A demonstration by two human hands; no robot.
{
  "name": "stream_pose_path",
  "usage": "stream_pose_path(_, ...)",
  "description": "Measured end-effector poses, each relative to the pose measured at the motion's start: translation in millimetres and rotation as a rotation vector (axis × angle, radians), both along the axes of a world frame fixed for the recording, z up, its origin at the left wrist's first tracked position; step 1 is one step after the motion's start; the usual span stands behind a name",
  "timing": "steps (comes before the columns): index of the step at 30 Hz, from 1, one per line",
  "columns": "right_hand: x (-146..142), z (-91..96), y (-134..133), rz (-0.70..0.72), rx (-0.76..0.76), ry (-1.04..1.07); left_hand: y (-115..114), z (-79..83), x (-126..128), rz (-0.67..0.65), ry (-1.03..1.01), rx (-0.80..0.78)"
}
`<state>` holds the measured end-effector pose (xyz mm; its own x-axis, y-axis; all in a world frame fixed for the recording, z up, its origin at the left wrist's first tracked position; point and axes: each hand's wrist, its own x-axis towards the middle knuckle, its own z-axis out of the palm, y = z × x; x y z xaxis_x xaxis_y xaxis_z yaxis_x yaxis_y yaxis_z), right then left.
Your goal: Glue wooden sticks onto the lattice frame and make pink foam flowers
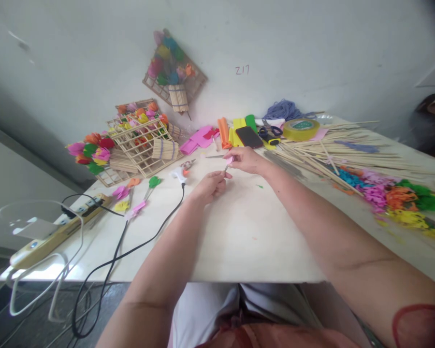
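Observation:
Over the middle of the table, my left hand (213, 186) is closed, pinching the thin stem of a small pink paper flower (229, 160). My right hand (244, 160) has its fingertips closed on the flower's pink paper, just above the left hand. The stem's lower end is hidden by my fingers. Left of my hands lies a white glue gun (179, 175) with a black cord, and pliers (187, 164) sit just behind it. Loose paper flowers on stems, among them a green one (154, 181) and a magenta one (121, 192), rest farther left.
Bamboo lattice frames (141, 145) with paper flowers stand at back left; another hangs on the wall. A power strip (58, 232) lies left. At the back are a phone (249, 137), scissors (270, 131) and tape (300, 129). Sticks (333, 150) and cut crepe paper (402, 198) cover the right.

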<state>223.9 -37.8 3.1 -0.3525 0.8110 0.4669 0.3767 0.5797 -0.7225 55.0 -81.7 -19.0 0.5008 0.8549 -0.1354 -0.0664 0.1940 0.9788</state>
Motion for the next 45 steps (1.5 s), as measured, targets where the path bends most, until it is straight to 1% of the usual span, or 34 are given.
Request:
stream_pose_path(7,0,-1.1,1,-0.014,0.039,-0.037,0,1.3,1,0.004,-0.027,-0.031)
stream_pose_path(10,3,-1.1,3,0.022,0.0,-0.025,1,2.2,0,-0.037,-0.062,-0.105)
stream_pose_path(14,7,0.8,3,0.116,-0.101,-0.002,2,2.8,-5,-0.096,-0.131,-0.205)
stream_pose_path(16,8,1.6,3,0.144,-0.124,0.006,3,2.7,-7,-0.117,-0.163,-0.246)
stream_pose_path(21,11,1.9,4,0.133,-0.085,0.005,4,1.2,-11,-0.174,-0.223,-0.311)
stream_pose_path(26,14,3.2,3,0.159,-0.157,0.043,3,1.6,-11,-0.2,-0.239,-0.335)
stream_pose_path(30,14,5.7,-1,0.119,-0.196,0.043,3,3.1,-9,-0.191,-0.212,-0.358)
stream_pose_path(33,13,7.1,-3,0.082,-0.213,0.042,3,2.1,-8,-0.169,-0.202,-0.33)
stream_pose_path(38,11,8.5,-6,0.044,-0.244,0.038,5,-1.6,-7,-0.152,-0.177,-0.215)
stream_pose_path(45,10,10.5,-5,0.019,-0.281,0.051,3,0.4,-7,-0.104,-0.094,-0.114)
